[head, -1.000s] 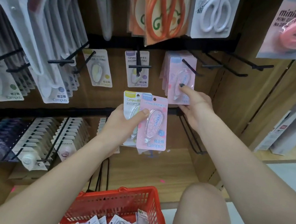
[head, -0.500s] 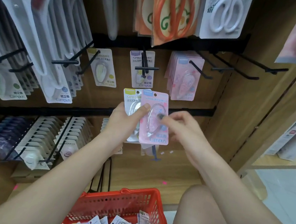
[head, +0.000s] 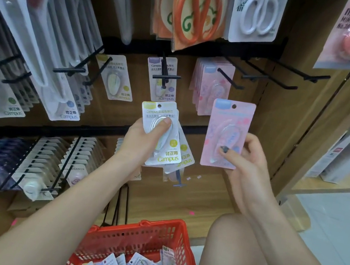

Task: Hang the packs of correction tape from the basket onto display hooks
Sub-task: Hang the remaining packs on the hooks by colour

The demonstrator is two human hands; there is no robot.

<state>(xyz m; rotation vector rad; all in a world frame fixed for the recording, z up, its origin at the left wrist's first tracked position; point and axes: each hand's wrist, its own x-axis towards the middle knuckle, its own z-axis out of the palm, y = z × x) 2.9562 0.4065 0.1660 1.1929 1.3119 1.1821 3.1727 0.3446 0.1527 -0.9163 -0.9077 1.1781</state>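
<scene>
Between right hand (head: 250,164) thumb and fingers stands pink pack (head: 227,126).

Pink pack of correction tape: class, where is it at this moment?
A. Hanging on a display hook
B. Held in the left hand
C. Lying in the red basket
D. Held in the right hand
D: the right hand pinches the pink pack low down, clear of every hook.

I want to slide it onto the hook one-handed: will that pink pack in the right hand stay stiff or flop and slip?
The pink pack probably stays fairly stiff: it stands flat and upright though the right hand pinches only its lower part. It looks light. Its glossy blister might slip under the fingers, so gripping the card edge seems safer.
</scene>
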